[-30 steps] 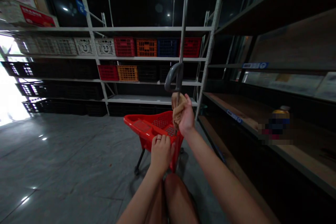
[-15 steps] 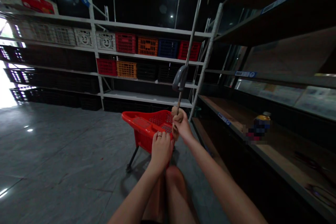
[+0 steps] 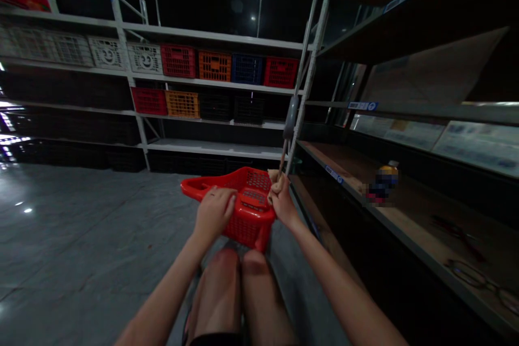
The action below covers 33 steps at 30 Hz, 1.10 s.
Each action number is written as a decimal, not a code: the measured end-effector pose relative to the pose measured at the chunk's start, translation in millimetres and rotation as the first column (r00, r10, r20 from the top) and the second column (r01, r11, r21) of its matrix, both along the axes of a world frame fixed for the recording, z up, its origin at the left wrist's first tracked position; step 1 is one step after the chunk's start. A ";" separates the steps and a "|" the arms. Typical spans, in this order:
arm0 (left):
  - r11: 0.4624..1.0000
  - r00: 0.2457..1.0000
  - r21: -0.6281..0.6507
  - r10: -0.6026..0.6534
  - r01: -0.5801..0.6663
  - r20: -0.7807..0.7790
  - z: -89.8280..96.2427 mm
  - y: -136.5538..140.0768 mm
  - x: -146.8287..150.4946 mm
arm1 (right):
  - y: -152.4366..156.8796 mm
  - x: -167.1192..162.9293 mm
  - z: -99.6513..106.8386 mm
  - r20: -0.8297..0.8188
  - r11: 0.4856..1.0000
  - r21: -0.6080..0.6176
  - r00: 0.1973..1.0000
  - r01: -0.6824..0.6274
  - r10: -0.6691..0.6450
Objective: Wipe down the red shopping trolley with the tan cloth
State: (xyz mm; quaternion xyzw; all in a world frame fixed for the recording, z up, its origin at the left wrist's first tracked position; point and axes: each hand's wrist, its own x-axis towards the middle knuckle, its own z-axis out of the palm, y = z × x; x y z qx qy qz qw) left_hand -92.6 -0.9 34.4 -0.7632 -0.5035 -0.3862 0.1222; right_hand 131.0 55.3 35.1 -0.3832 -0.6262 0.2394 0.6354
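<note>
My left hand (image 3: 214, 211) lies over the near edge of a red plastic shopping cart (image 3: 253, 219), its fingers curled on the handle side. Beside the cart's right rim, my right hand (image 3: 285, 204) is closed around a beige cloth (image 3: 274, 183) bunched on the lower end of a long metal pole (image 3: 307, 38). A grey loop-shaped grip (image 3: 291, 117) sits on the pole above that hand. The pole slants upward to the right and leaves the top of the view. My bare knees are just below the cart.
White racks (image 3: 214, 35) with coloured crates (image 3: 214, 66) stand ahead. On the right, a wooden shelf (image 3: 409, 216) holds a blurred-out bottle (image 3: 383, 181), eyeglasses (image 3: 472, 273) and a dark tool-like item (image 3: 458, 235). Grey tiled floor (image 3: 81, 227) spreads to the left.
My left hand has shifted left along the cart's edge, and the cart has turned. The pole's grey grip now appears edge-on. The view has swung slightly right.
</note>
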 end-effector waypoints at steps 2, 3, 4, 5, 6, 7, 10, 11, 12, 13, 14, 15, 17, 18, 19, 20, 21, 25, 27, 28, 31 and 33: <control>0.993 0.995 -0.056 0.098 -0.100 -0.036 1.5 15.4 -26.0 | -8.1 13.6 -19.8 -0.031 0.996 -0.084 0.999 0.027 -0.030; 0.987 0.991 -0.102 0.117 -0.123 -0.061 0.6 21.9 -34.4 | -13.4 19.9 -26.1 -0.048 0.992 -0.116 0.998 0.038 -0.044; 0.980 0.987 -0.137 0.135 -0.146 -0.083 -1.2 27.1 -39.3 | -20.2 25.3 -31.6 -0.051 0.990 -0.135 0.997 0.049 -0.056; 0.973 0.983 -0.158 0.154 -0.168 -0.099 -3.6 30.6 -40.9 | -28.8 29.0 -37.2 -0.043 0.989 -0.139 0.997 0.058 -0.064; 0.968 0.978 -0.161 0.178 -0.193 -0.105 -6.5 32.5 -39.8 | -39.3 30.5 -43.4 -0.027 0.989 -0.132 0.997 0.063 -0.067; 0.964 0.973 -0.148 0.207 -0.221 -0.100 -9.4 32.9 -36.5 | -51.2 29.6 -50.3 -0.007 0.991 -0.112 0.997 0.071 -0.072; 0.954 0.958 -0.091 0.281 -0.285 -0.054 -16.4 28.9 -20.9 | -87.9 12.9 -68.8 0.081 0.982 -0.053 0.981 0.182 -0.177; 0.952 0.955 -0.081 0.294 -0.296 -0.043 -17.8 26.8 -15.4 | -97.3 4.6 -71.6 0.134 0.970 -0.036 0.963 0.239 -0.233; 0.949 0.952 -0.074 0.303 -0.305 -0.038 -18.8 24.4 -10.3 | -104.1 -4.0 -71.9 0.200 0.954 -0.010 0.936 0.299 -0.291; 0.947 0.950 -0.070 0.310 -0.312 -0.041 -19.3 22.0 -5.5 | -108.0 -12.5 -69.8 0.275 0.938 0.020 0.900 0.345 -0.337; 0.945 0.947 -0.068 0.317 -0.320 -0.050 -19.3 19.5 -1.0 | -109.1 -20.6 -65.7 0.353 0.930 0.046 0.865 0.364 -0.357; 0.942 0.943 -0.067 0.325 -0.329 -0.063 -18.6 17.0 3.1 | -107.9 -28.3 -60.5 0.425 0.929 0.069 0.832 0.362 -0.356; 0.936 0.936 -0.070 0.338 -0.346 -0.099 -14.6 12.7 9.2 | -101.4 -42.9 -49.1 0.535 0.947 0.080 0.788 0.312 -0.304; 0.934 0.932 -0.075 0.340 -0.351 -0.123 -10.8 11.6 10.4 | -97.6 -49.7 -44.2 0.574 0.961 0.075 0.777 0.265 -0.259; 0.933 0.930 -0.091 0.333 -0.349 -0.153 -6.0 11.6 9.9 | -94.2 -55.6 -40.3 0.600 0.974 0.070 0.771 0.216 -0.214; 0.930 0.929 -0.127 0.320 -0.346 -0.186 -0.2 13.0 7.3 | -91.7 -60.0 -37.7 0.615 0.982 0.072 0.767 0.176 -0.183; 0.921 0.926 -0.181 0.304 -0.346 -0.222 6.1 15.8 2.6 | -90.2 -62.3 -36.4 0.624 0.986 0.080 0.764 0.149 -0.166; 0.840 0.897 -0.400 0.206 -0.367 -0.390 23.3 35.9 -28.6 | -93.0 -37.8 -40.0 0.651 0.972 0.132 0.723 0.192 -0.232; 0.835 0.889 -0.413 0.177 -0.363 -0.422 21.2 44.4 -40.8 | -93.9 -5.9 -43.3 0.642 0.955 0.163 0.709 0.247 -0.293; 0.841 0.892 -0.405 0.180 -0.358 -0.415 17.9 46.9 -43.6 | -92.2 12.6 -44.5 0.621 0.946 0.173 0.716 0.273 -0.320; 0.848 0.898 -0.365 0.251 -0.384 -0.362 6.1 48.0 -38.8 | -75.0 66.3 -44.5 0.471 0.946 0.137 0.821 0.293 -0.322; 0.849 0.896 -0.339 0.295 -0.405 -0.333 1.3 46.0 -28.5 | -55.2 92.8 -42.9 0.305 0.975 0.061 0.926 0.216 -0.224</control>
